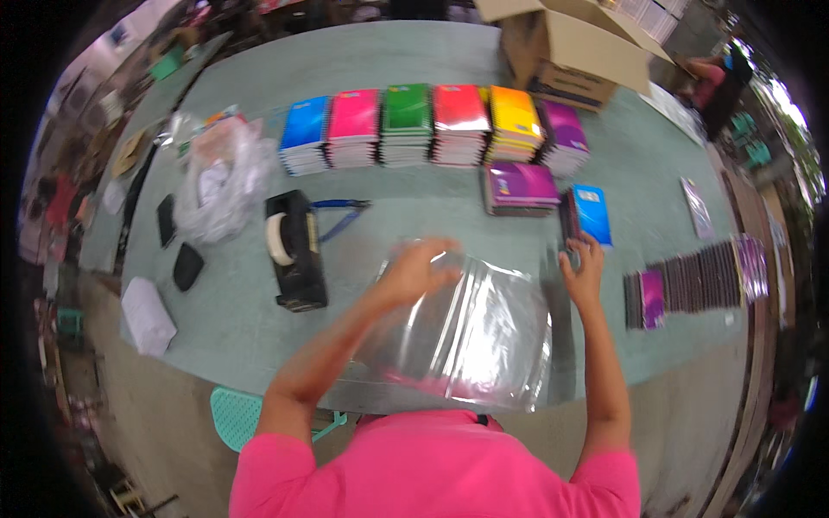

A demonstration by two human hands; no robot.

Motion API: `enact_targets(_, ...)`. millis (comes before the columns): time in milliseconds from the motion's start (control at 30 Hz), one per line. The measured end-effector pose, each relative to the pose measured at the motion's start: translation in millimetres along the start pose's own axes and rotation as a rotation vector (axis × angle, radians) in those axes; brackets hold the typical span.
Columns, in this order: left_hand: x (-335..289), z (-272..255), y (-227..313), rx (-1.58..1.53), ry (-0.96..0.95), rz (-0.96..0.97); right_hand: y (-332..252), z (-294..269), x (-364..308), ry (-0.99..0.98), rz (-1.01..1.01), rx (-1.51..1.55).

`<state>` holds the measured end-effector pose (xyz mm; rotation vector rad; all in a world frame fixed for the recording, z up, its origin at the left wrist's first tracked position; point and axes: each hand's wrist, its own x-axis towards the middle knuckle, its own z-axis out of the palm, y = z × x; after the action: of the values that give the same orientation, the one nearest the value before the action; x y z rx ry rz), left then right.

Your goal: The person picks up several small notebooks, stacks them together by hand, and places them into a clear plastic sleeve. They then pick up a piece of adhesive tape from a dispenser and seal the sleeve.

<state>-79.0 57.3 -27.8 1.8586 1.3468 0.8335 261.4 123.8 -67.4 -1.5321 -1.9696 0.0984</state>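
Observation:
Several clear plastic bags (496,337) lie flat at the table's near edge, in front of me. My left hand (419,269) is over their upper left part, smeared by motion, so its grip is unclear. My right hand (584,266) reaches to the near end of a small stack of spiral notebooks with a blue cover (591,211). Its fingers are bent and apart, the tips at the stack's lower edge. Beyond, a short stack of purple notebooks (522,184) lies on its own, in front of a row of taller notebook stacks, blue, pink, green (406,108), red, yellow and purple.
Left of the bags stand a black tape dispenser (298,255) and blue-handled pliers (341,216). Farther left lies a filled plastic bag (220,186). An open cardboard box (579,56) stands at the back right. A long row of notebooks (695,281) lies at the right.

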Motion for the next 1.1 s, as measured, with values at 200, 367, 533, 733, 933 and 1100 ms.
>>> enact_targets(200,52.2,-208.3,-77.8,0.313,0.833,-0.205,-49.3,34.3,-8.0,-0.126,-0.029,0.239)
enact_targets(367,63.9,-276.1,-175.6,0.461,0.810,-0.627,-52.0,23.2,-7.5,-0.188,-0.001,0.258)
enact_targets(533,86.6,-263.5,-189.5,0.332,0.574,-0.816,-26.4,21.5,-28.3,-0.101,0.194,0.218)
enact_targets(733,95.9,-270.3,-179.1,0.358,0.573,-0.787,-32.2,26.2,-37.4,-0.095,0.182,0.184)
enact_targets(933,100.1,-285.1,-139.3,0.482,0.718,-0.715,-71.8,17.4,-8.0,-0.079,0.129,0.260)
enact_targets(1100,97.8,-196.7,-37.7,-0.325,0.597,-0.303,-135.7,37.9,30.9,-0.277,0.572,1.206)
